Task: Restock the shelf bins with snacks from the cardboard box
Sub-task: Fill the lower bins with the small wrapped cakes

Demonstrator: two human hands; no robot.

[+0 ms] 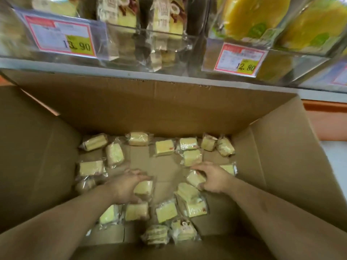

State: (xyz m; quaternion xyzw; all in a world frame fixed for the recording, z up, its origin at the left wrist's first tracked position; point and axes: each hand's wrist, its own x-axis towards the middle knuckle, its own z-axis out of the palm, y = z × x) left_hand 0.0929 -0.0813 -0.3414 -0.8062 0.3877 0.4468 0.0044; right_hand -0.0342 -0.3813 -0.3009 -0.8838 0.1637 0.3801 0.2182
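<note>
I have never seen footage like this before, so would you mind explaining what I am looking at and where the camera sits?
There is no machine here. A person wears one camera on the head, looking forward and down, so the two bare arms reach in from the bottom of the picture. Below lies an open cardboard box with small wrapped yellow cakes scattered on its floor. The left hand grips one wrapped cake; the right hand closes on another cake. Above the box stand clear shelf bins: similar wrapped cakes in the left one, larger yellow round packs to the right. Price tags read 13.90 and 12.80.
</note>
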